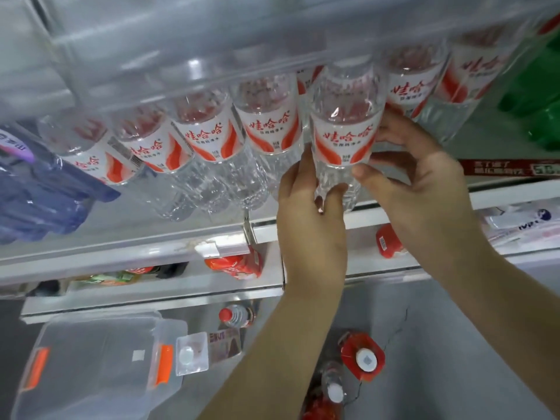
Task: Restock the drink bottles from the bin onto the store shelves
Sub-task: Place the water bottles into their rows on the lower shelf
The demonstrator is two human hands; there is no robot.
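Note:
A clear water bottle with a red-and-white label stands at the front edge of the white shelf, in a row of like bottles. My left hand grips its lower body from the left and below. My right hand wraps it from the right, thumb across the front. On the floor below, a clear plastic bin with orange latches lies at lower left. Loose bottles stand on the floor beside it: a red-capped one, a white-capped one and a red-labelled one.
A translucent shelf hangs just above the bottle tops. Blue bottles fill the left end, green ones the right. Red packs sit on the lower shelf. A red price strip runs along the shelf at right.

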